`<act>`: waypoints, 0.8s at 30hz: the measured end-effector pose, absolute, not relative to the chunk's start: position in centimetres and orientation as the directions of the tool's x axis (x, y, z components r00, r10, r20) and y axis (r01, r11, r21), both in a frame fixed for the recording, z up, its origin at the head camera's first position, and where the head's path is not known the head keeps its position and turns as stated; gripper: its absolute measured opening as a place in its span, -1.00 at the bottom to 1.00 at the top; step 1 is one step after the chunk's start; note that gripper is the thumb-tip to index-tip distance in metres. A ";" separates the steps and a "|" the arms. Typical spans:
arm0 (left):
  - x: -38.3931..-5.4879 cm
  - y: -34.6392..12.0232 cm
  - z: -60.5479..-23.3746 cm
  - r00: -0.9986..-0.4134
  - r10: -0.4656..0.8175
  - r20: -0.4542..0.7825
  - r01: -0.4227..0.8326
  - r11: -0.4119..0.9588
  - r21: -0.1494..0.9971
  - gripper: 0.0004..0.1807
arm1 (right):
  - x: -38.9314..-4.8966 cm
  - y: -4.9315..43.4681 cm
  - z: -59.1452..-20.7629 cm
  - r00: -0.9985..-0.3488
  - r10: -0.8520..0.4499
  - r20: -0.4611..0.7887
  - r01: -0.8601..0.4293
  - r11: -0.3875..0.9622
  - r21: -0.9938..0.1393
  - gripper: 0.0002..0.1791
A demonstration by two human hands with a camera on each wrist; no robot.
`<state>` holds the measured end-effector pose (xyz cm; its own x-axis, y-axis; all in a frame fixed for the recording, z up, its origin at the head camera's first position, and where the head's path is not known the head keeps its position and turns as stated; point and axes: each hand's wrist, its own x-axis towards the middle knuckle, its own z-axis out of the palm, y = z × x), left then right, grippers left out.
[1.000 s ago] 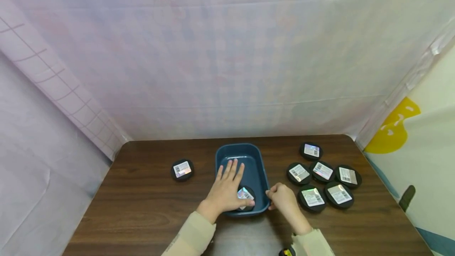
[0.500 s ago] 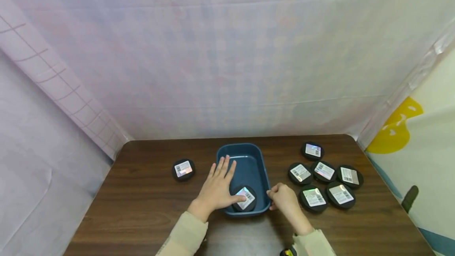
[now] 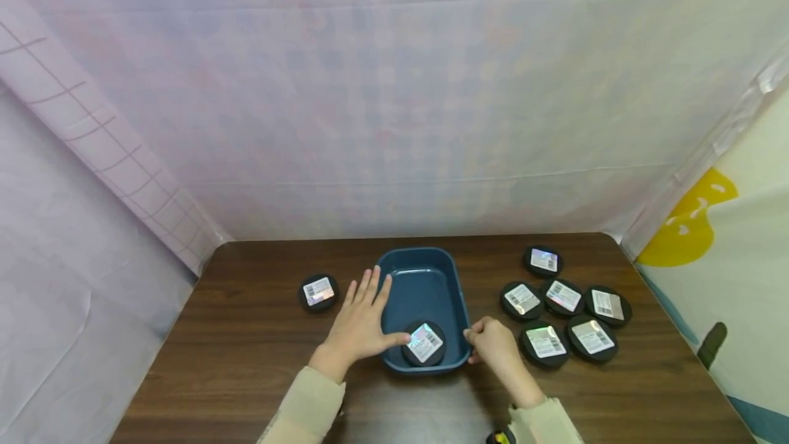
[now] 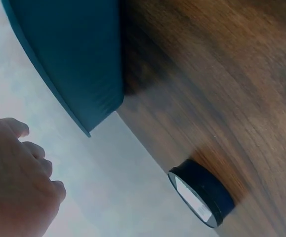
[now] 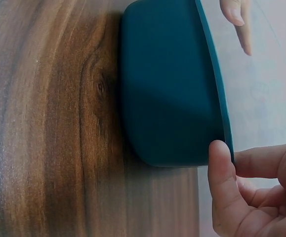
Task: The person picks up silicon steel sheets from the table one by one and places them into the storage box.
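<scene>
A dark blue rectangular plastic bin (image 3: pixel 425 286) stands mid-table. Inside its near end lies a round black container (image 3: pixel 425 343) with a white barcode label facing up. My right hand (image 3: pixel 493 344) pinches the bin's near right rim between thumb and fingers, plainly seen in the right wrist view (image 5: pixel 256 190). Spread over the bin's left edge is my left hand (image 3: pixel 357 327), fingers straight, holding nothing. Its thumb tip comes up to the black container's left side; contact cannot be told. To that hand's left another such black container (image 3: pixel 318 292) lies on the table, also in the left wrist view.
Several matching black labelled containers (image 3: pixel 545 342) sit in a cluster right of the bin, one (image 3: pixel 543 261) a little farther back. The brown wooden table (image 3: pixel 234 362) ends at a pale curtain (image 3: pixel 382 122). A small black and yellow item (image 3: pixel 501 437) shows at the bottom edge.
My left hand has moved left from over the black container in the bin, uncovering its label. My right hand keeps its pinch on the rim.
</scene>
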<state>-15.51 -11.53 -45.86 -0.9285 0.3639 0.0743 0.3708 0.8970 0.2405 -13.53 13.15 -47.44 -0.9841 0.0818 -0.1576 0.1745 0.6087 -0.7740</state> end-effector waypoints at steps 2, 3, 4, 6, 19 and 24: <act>-15.5 -11.7 -45.9 -0.930 0.361 0.073 0.368 0.896 0.250 0.16 | -13.5 13.1 -47.4 -0.984 0.083 -0.159 0.177 0.600 -0.780 -0.84; -15.5 -11.7 -45.9 -0.929 0.362 0.074 0.368 0.895 0.253 0.16 | -13.5 13.1 -47.4 -0.984 0.083 -0.160 0.177 0.597 -0.782 -0.84; -15.5 -11.8 -45.9 -0.929 0.362 0.076 0.369 0.893 0.257 0.16 | -13.5 13.1 -47.4 -0.983 0.086 -0.162 0.181 0.593 -0.785 -0.84; -15.6 -12.0 -45.9 -0.929 0.361 0.079 0.369 0.892 0.259 0.15 | -13.5 13.1 -47.3 -0.983 0.087 -0.164 0.184 0.585 -0.790 -0.84; -15.8 -14.5 -46.0 -0.961 0.272 0.045 0.276 0.940 0.201 0.20 | -13.4 13.1 -47.2 -0.981 0.087 -0.170 0.189 0.577 -0.795 -0.85; -15.8 -14.8 -46.1 -0.966 0.256 0.032 0.257 0.944 0.209 0.20 | -13.3 13.1 -47.0 -0.982 0.082 -0.170 0.186 0.571 -0.800 -0.85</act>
